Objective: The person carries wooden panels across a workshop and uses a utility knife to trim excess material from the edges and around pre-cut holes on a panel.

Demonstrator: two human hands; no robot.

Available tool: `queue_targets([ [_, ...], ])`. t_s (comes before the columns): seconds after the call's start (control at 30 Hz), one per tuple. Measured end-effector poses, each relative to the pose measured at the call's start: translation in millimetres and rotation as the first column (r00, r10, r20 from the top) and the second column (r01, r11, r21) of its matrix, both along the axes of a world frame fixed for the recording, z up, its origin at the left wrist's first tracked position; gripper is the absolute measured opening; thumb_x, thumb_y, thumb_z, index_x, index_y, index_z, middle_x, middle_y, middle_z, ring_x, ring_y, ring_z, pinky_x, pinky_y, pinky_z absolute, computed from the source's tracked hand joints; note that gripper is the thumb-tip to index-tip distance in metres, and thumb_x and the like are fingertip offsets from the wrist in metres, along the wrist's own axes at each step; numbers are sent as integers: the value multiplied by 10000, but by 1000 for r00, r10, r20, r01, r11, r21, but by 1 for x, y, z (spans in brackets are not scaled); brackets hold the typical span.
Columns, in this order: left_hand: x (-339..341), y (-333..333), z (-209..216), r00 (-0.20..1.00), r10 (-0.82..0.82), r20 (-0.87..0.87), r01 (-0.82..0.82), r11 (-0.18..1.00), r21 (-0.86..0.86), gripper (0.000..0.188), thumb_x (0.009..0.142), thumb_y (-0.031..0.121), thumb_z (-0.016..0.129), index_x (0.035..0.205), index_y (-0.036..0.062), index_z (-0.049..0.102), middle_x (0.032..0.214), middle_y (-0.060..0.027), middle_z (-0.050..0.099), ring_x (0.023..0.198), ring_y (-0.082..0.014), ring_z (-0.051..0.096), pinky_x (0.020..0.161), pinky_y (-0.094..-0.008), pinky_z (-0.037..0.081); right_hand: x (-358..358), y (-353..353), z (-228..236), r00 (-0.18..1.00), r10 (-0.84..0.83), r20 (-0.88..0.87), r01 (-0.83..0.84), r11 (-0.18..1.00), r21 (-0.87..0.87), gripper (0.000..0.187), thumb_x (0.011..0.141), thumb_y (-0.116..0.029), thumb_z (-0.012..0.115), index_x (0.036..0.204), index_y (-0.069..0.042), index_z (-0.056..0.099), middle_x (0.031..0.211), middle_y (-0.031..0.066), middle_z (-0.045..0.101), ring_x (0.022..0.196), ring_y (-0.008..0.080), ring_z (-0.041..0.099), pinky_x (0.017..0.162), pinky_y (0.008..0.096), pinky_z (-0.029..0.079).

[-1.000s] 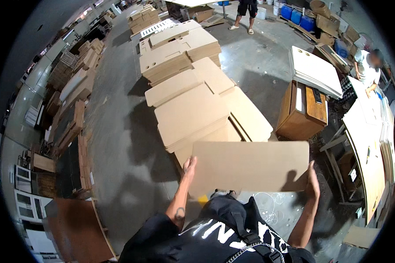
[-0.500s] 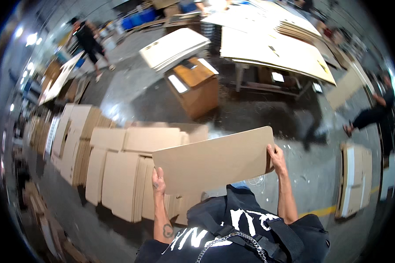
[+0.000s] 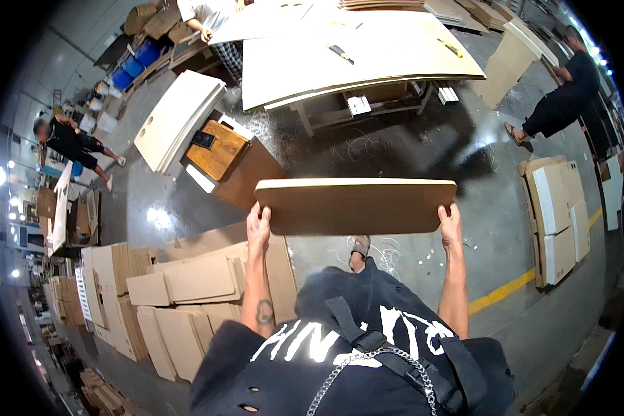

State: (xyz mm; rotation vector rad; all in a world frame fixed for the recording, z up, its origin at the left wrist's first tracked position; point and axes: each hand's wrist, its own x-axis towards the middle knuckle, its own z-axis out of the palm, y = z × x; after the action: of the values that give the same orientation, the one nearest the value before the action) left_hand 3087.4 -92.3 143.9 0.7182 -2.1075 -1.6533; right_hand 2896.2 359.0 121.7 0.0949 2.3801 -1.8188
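Out in front of me I carry a long brown rectangular board (image 3: 353, 209) with rounded corners, its pale upper edge tilted toward the light. My left hand (image 3: 258, 227) grips its left end, thumb up against the near face. At the right end my right hand (image 3: 450, 225) pinches it the same way. The fingers behind the board are partly hidden. Below and left of my left hand stand stacks of brown panels (image 3: 187, 281) on a cardboard sheet (image 3: 279, 270).
A table (image 3: 395, 55) with large pale sheets and yellow cutters (image 3: 451, 47) stands ahead. A wooden cabinet (image 3: 218, 149) with a stack of boards (image 3: 177, 121) is at front left. Another panel stack (image 3: 558, 215) sits right, beyond a yellow floor line (image 3: 503, 291). Other people stand around.
My view has turned right, toward the table. The board, still in both hands, has swung away from the panel stacks and tipped flatter, its upper edge now level.
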Motion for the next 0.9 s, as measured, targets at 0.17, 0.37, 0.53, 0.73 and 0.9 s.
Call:
queue_targets([
  [0.17,-85,-6,-8,993,-6,-120,32,975,220,397,895,41,470,1291,19,449,1226,-88,525,1149,-173,465,1007,-293,313,-62,-6,-2,990,-132,-57,121,978,-172,342,908,-114,521,1231,-11,469,1161,56,534,1084,156,478,977,308,326],
  [0.37,-166,-12,-5,952,31,-306,85,929,360,450,863,-63,435,1302,36,437,1268,-60,487,1183,-154,440,1043,-296,294,-133,-22,-11,980,-178,-85,119,878,-463,453,831,-32,543,1268,-46,423,1180,42,487,1126,142,425,1006,305,287],
  [0.53,-241,-5,-20,959,87,-269,46,891,452,403,887,-22,463,1285,38,454,1258,-47,492,1174,-141,446,1029,-280,309,-216,-31,-19,958,-244,-151,155,883,-443,543,774,15,524,1291,-63,380,1199,54,476,1112,154,450,987,302,324],
  [0.73,-326,-8,-48,978,96,-184,5,875,485,473,879,-53,472,1332,77,442,1299,-25,472,1163,-117,444,991,-238,335,-321,-39,-15,959,-179,-218,81,915,-394,582,768,15,507,1323,-73,358,1324,70,410,1203,205,427,973,348,408],
  [0.9,-393,-4,-50,982,45,-182,67,822,565,495,860,2,503,1344,34,406,1320,-41,461,1159,-123,458,980,-241,348,-403,-34,-13,962,-174,-212,72,906,-418,498,767,-42,554,1252,-45,442,1289,74,470,1175,174,444,966,300,381],
])
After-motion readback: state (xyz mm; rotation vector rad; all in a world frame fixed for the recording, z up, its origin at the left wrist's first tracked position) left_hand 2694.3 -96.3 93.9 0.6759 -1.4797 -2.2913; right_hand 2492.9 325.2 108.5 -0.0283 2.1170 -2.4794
